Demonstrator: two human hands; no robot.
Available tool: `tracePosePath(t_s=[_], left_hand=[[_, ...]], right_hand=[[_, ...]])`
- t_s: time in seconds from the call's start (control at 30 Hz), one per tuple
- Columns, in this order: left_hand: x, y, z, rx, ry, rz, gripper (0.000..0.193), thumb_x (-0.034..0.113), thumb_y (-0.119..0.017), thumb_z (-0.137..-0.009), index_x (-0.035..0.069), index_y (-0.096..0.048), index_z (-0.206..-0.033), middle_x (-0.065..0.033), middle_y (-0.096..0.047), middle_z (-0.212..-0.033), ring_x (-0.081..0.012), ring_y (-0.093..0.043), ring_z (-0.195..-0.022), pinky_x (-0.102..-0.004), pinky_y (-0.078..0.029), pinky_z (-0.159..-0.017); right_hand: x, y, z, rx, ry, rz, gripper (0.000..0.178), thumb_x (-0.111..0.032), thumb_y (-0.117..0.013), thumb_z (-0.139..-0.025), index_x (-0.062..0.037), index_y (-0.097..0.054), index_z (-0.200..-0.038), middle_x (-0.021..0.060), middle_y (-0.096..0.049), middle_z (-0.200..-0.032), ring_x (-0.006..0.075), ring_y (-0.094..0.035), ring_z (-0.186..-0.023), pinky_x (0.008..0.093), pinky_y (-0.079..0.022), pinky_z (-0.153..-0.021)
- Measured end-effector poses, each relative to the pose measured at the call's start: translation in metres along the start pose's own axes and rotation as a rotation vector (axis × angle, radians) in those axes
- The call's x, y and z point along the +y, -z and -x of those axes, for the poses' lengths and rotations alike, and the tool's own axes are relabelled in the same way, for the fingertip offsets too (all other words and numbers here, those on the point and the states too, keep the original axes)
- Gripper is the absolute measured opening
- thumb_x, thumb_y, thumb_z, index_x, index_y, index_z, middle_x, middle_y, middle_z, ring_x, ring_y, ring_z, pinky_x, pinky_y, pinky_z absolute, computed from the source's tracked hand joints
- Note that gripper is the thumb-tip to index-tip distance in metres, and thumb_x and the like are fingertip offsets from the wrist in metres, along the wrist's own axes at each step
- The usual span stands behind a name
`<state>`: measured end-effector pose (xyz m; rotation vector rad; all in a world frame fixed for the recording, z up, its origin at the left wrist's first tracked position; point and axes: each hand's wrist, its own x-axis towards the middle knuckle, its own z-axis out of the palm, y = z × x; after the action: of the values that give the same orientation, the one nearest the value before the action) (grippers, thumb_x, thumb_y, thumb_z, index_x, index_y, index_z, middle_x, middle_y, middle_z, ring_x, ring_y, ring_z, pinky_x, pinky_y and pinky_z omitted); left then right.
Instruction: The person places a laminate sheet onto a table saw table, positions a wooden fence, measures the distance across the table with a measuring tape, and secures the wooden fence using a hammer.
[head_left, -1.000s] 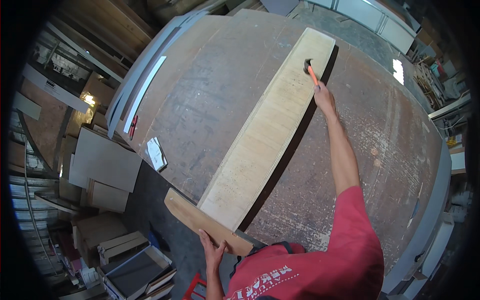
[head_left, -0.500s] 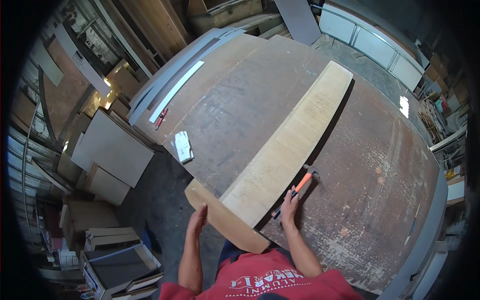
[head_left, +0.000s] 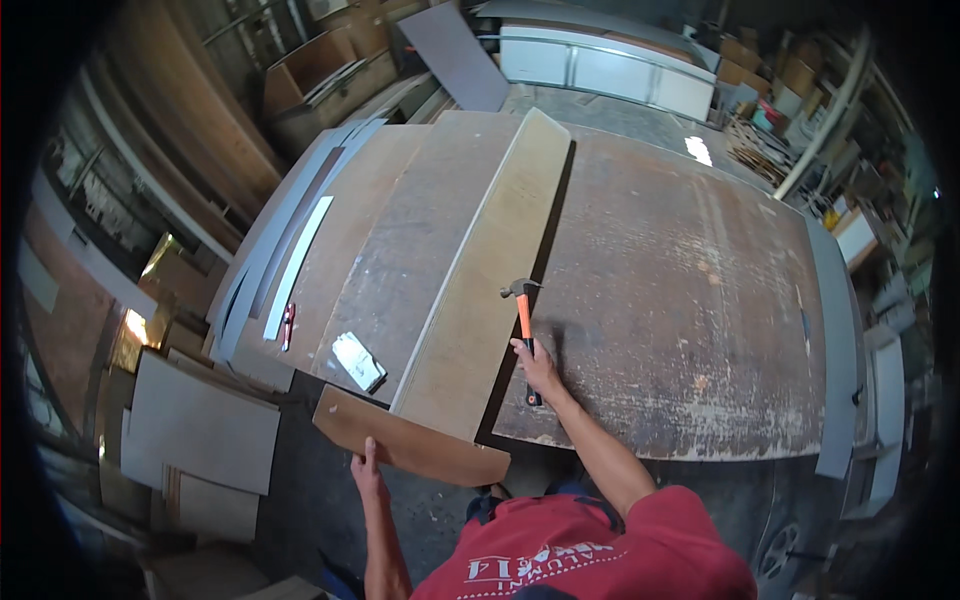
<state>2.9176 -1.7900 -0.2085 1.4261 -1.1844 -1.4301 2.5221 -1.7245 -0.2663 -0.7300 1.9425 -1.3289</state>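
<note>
My right hand [head_left: 538, 370] grips a claw hammer [head_left: 525, 318] by its orange and black handle. The metal head is raised and overlaps the long pale plywood panel [head_left: 485, 280] in view. That panel lies lengthwise across the worktable and narrows toward its far end. At its near end a shorter brown wooden board [head_left: 410, 442] with rounded corners stands across it, past the table edge. My left hand [head_left: 370, 472] holds this board near its left part, thumb on the near face; the other fingers are partly hidden.
The worn brown worktable [head_left: 680, 330] spreads beneath the panel. On its left lie a white block-like packet [head_left: 357, 362], a red tool [head_left: 288, 327] and a pale strip [head_left: 298, 270]. Leaning sheets [head_left: 195, 420] stand at left. A white cabinet [head_left: 610, 70] is beyond the table.
The hammer has risen from beside the panel's right edge, its head turning upright. My left hand keeps hold of the end board. The whole view has swung to the right.
</note>
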Motion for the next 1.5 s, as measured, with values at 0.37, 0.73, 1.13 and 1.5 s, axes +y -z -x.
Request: tracePosePath(t_s=[0.37,0.73,1.13,1.5], left_hand=[[0.048,-0.093,0.170,-0.946,-0.700,-0.781,0.082,0.017,-0.085,-0.067,0.019,-0.054,-0.143,-0.0127,-0.036,-0.158,-0.0426,-0.034,-0.143,-0.0533,-0.035,-0.116],[-0.025,-0.122,0.073,-0.514,-0.418,-0.723,0.060,0.012,-0.074,-0.082,0.000,-0.055,-0.137,-0.0213,-0.057,-0.139,-0.0313,-0.053,-0.132,-0.0376,-0.042,-0.109],[-0.118,-0.033,-0.056,-0.750,0.207,-0.121,0.032,0.021,-0.066,-0.098,-0.001,-0.063,-0.122,-0.0021,-0.069,-0.102,-0.0107,-0.064,-0.090,-0.0286,-0.052,-0.082],[-0.105,-0.029,-0.084,-0.875,0.464,-0.098,0.027,0.031,-0.065,-0.097,0.008,-0.065,-0.112,0.0026,-0.066,-0.093,-0.0095,-0.062,-0.086,-0.0269,-0.049,-0.077]], right_hand=[[-0.018,0.121,0.219,0.107,0.080,0.019,0.030,-0.020,-0.051,-0.104,-0.0008,-0.059,-0.126,0.0117,-0.071,-0.113,0.0203,-0.072,-0.095,0.0341,-0.054,-0.079],[0.080,0.225,0.389,0.477,-0.248,0.161,0.019,-0.018,-0.057,-0.099,-0.0019,-0.061,-0.108,0.0144,-0.071,-0.093,0.0269,-0.073,-0.090,0.0386,-0.054,-0.077],[0.005,0.128,0.285,0.342,-0.094,0.298,0.018,-0.017,-0.062,-0.096,-0.0026,-0.063,-0.107,0.0155,-0.071,-0.089,0.0271,-0.074,-0.082,0.0376,-0.056,-0.072],[-0.084,-0.065,0.045,-0.176,0.074,0.435,0.040,-0.032,-0.068,-0.084,-0.0081,-0.063,-0.116,0.0219,-0.069,-0.086,0.0410,-0.069,-0.083,0.0510,-0.052,-0.071]])
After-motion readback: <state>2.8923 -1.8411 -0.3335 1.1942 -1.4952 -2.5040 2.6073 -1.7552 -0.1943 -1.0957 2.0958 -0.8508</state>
